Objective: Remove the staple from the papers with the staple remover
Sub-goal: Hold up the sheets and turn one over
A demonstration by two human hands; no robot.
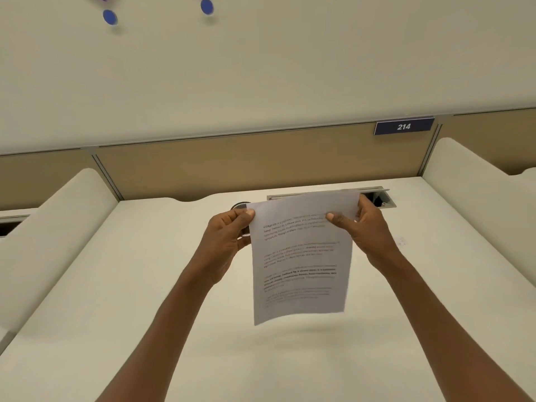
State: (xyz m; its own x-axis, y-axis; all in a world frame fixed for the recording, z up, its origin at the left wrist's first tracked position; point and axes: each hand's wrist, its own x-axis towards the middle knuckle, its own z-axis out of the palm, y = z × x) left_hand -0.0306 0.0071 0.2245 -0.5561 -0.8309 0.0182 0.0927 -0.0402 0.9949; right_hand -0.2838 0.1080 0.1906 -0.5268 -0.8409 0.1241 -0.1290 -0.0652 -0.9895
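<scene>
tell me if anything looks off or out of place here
Nothing looks damaged or spilled. One oddity for this job: no staple remover is in view. Both hands, left and right, hold the papers up off the desk by the top corners. A dark round object sits partly hidden behind the left corner.

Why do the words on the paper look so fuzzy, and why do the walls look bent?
Head view: the papers are smeared, probably by motion blur, so most lines of print can't be read, while the 214 sign stays sharp; the wide-angle lens bows the desk dividers; soft, even light, faint shadows.
</scene>
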